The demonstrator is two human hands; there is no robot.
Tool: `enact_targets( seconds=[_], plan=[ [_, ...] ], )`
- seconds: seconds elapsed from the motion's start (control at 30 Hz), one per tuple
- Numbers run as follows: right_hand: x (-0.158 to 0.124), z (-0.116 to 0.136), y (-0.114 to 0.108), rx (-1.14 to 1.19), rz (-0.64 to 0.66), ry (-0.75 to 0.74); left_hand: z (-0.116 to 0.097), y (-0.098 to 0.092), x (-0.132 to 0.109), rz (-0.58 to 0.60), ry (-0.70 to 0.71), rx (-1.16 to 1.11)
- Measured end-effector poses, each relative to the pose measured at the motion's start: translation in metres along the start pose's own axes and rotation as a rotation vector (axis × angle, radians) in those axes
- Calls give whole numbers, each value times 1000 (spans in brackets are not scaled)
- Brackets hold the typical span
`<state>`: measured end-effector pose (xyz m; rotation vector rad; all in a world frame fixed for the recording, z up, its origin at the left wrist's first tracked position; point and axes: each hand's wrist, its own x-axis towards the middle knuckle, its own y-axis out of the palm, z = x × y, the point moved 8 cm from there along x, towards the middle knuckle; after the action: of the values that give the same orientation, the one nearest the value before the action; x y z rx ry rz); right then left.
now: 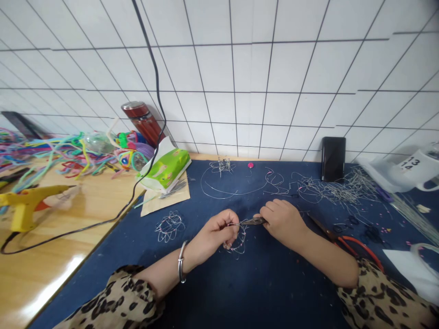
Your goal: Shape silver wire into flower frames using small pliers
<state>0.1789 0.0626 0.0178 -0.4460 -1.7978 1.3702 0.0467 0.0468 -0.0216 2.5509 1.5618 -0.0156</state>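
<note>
Between the fingertips of my left hand is a looped wire ring with small pink beads. My right hand is closed around a pair of pliers; only the jaws and a bit of the handle show past the fingers. The plier tips meet the upper right side of the beaded wire ring, close to my left fingertips. Whether the jaws are clamped on the wire is too small to tell. Left of my left hand, a second looped wire ring lies flat on the dark blue mat.
Orange-handled scissors lie beside my right forearm. Behind are tangled wires, a black phone and a white mug. At left are a green tissue pack, a yellow glue gun with its cable, pipe cleaners and a red flask.
</note>
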Motion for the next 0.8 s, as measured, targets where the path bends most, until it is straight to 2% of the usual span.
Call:
enact_targets(
  seconds=[0.4, 0.8],
  plan=[
    [-1, 0, 4, 14, 14, -2, 0, 0, 1, 7, 3, -8],
    [-3, -2, 17, 152, 119, 76, 2, -2, 2, 19, 12, 40]
  ],
)
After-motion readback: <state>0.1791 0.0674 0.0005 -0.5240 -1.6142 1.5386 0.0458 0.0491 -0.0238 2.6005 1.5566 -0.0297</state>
